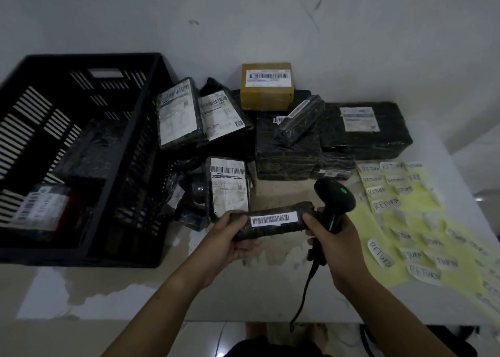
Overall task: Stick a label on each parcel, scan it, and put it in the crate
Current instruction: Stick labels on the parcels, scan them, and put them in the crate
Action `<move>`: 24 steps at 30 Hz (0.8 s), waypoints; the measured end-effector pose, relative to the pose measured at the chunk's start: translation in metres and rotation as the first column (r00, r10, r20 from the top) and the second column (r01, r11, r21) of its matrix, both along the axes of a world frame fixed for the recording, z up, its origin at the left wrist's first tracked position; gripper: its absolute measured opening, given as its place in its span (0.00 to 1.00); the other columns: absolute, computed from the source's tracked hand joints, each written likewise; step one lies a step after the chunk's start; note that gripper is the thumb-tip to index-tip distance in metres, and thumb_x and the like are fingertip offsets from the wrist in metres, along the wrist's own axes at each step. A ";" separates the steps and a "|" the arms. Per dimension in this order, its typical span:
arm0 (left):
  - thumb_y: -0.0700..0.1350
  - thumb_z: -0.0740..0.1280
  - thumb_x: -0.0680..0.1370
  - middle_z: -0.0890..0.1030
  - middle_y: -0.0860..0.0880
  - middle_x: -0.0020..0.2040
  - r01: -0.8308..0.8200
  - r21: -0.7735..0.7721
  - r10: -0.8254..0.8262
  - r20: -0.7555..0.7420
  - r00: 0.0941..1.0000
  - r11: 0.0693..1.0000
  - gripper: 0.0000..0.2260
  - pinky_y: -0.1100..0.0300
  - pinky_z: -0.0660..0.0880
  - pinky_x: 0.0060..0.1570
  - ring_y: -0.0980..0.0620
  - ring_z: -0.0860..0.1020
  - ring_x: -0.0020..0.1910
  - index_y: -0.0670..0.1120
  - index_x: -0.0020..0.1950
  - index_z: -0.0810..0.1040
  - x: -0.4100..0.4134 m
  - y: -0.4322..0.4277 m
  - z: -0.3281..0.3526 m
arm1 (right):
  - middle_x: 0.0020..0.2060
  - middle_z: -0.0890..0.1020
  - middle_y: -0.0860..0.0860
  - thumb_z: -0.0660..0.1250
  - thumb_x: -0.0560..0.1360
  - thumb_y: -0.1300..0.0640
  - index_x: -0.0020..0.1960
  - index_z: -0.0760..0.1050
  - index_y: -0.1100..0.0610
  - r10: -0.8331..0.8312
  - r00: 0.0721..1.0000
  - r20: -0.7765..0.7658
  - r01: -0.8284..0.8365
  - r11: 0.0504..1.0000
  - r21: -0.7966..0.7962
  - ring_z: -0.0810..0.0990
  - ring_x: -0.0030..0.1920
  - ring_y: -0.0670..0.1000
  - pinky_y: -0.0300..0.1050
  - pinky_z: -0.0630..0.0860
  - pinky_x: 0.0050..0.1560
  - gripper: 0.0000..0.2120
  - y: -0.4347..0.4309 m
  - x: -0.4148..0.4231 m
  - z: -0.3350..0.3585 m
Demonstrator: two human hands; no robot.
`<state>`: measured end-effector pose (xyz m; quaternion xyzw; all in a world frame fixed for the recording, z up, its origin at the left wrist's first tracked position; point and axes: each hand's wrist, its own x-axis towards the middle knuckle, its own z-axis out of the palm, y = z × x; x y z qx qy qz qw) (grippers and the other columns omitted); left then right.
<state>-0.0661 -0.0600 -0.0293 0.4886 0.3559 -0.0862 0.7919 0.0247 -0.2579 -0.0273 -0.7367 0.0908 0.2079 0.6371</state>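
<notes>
My left hand (232, 239) grips the left end of a long black wrapped parcel (270, 225) with a white barcode strip facing up, held above the table's front. My right hand (331, 241) grips the handle of a black barcode scanner (335, 194), whose green light is on; its thumb touches the parcel's right end. The black slatted crate (135, 129) stands at the left and holds a few parcels, one (40, 208) marked RETURN. Handwritten RETURN labels (385, 204) lie on yellow backing sheets at the right.
Several black wrapped parcels (365, 127) and one brown box (266, 90) are piled against the wall behind my hands. One labelled parcel (230, 189) lies just beyond the held one. The scanner's cable (304, 291) hangs over the table's front edge.
</notes>
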 end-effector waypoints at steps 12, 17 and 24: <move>0.45 0.54 0.87 0.82 0.42 0.58 -0.230 0.054 0.229 0.016 0.973 0.972 0.12 0.59 0.71 0.33 0.48 0.81 0.39 0.49 0.59 0.76 0.015 -0.007 -0.038 | 0.35 0.84 0.56 0.63 0.67 0.40 0.47 0.77 0.60 0.370 0.928 -0.053 -0.373 0.921 -0.115 0.84 0.35 0.56 0.51 0.79 0.40 0.24 -0.032 -0.055 0.050; 0.45 0.54 0.86 0.83 0.43 0.55 -0.234 0.088 0.236 -0.011 0.972 0.968 0.12 0.55 0.66 0.37 0.50 0.81 0.36 0.53 0.56 0.77 0.019 -0.012 -0.051 | 0.33 0.84 0.54 0.63 0.66 0.36 0.43 0.79 0.58 0.424 0.906 -0.022 -0.421 0.892 -0.167 0.84 0.34 0.52 0.45 0.77 0.37 0.25 -0.033 -0.070 0.064; 0.45 0.55 0.86 0.84 0.44 0.50 -0.261 0.038 0.261 -0.001 0.965 0.965 0.11 0.62 0.70 0.29 0.53 0.81 0.31 0.52 0.58 0.76 0.021 -0.015 -0.051 | 0.31 0.84 0.50 0.61 0.72 0.34 0.40 0.78 0.58 0.458 0.888 0.047 -0.438 0.872 -0.219 0.82 0.31 0.45 0.32 0.72 0.32 0.26 -0.027 -0.074 0.076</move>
